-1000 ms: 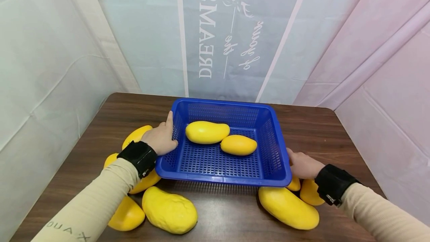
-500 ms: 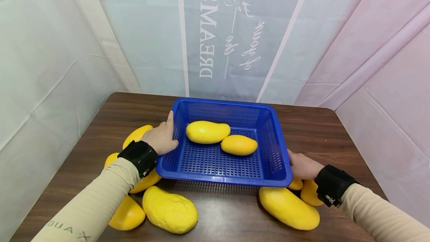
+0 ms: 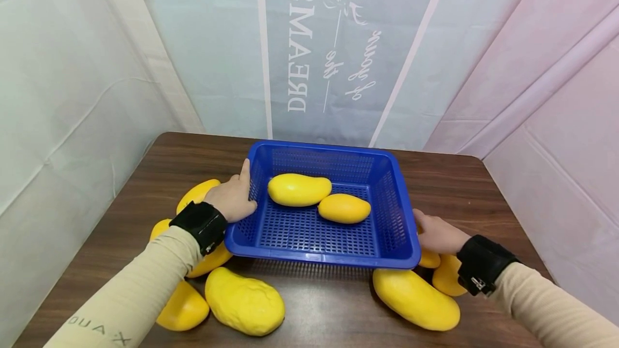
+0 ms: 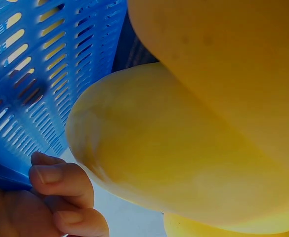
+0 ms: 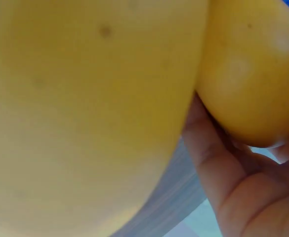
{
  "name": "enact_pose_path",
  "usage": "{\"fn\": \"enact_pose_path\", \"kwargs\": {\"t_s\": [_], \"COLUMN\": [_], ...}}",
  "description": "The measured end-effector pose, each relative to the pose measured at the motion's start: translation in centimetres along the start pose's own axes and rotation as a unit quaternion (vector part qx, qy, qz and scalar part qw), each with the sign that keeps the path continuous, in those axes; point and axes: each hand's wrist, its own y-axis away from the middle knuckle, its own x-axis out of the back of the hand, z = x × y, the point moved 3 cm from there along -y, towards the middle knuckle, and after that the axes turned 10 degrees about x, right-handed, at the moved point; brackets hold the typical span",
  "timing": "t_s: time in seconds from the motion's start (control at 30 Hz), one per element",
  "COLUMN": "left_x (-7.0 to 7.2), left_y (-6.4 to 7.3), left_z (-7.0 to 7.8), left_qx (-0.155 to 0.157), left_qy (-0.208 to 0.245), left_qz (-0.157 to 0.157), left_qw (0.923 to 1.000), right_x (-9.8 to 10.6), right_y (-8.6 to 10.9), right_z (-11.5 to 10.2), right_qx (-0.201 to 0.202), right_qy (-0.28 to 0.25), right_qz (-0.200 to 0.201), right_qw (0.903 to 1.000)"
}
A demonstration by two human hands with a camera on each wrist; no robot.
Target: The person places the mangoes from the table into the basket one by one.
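My left hand (image 3: 232,197) grips the left rim of a blue plastic basket (image 3: 319,257), thumb over the inside, index finger straight along the rim. In the left wrist view, its other fingers (image 4: 67,180) curl below the slotted wall. Inside the basket lie two yellow mangoes, a longer one (image 3: 299,190) and a smaller one (image 3: 344,209). Beside the basket's right wall, my right hand (image 3: 441,235) holds a mango (image 5: 255,74), its fingers and thumb on either side of the fruit. The basket rim and hand hide most of that mango in the head view.
Left of the basket, several mangoes lie partly under my left forearm. A lumpy mango (image 3: 245,302) sits in front, left of centre. At the front right rest a long mango (image 3: 416,299) and another (image 3: 448,275) by my right wrist. Cloth hangs behind the brown table (image 3: 329,310).
My right hand has shifted slightly right and away from the basket wall, and more yellow shows beneath it. The left hand, basket and mangoes inside it stay in place.
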Motion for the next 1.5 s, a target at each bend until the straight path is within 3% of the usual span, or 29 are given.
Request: {"fn": "enact_pose_path", "kwargs": {"t_s": [0.33,0.73,1.5], "left_x": [0.1,-0.1,-0.1], "left_y": [0.0,0.0,-0.3], "left_z": [0.2,0.1,-0.1], "left_qx": [-0.001,-0.003,-0.003], "left_qy": [0.004,0.007,0.000], "left_qz": [-0.003,-0.004,-0.005], "left_qw": [1.0000,1.0000,1.0000], "right_x": [1.5,3.5,7.5], "right_y": [0.4,1.1,0.8], "right_z": [0.1,-0.3,-2.9], "right_qx": [-0.032,-0.049,-0.029], "right_qy": [-0.023,-0.006,0.071], "right_qz": [0.012,0.006,0.048], "right_qw": [0.9992,0.9988,0.9959]}}
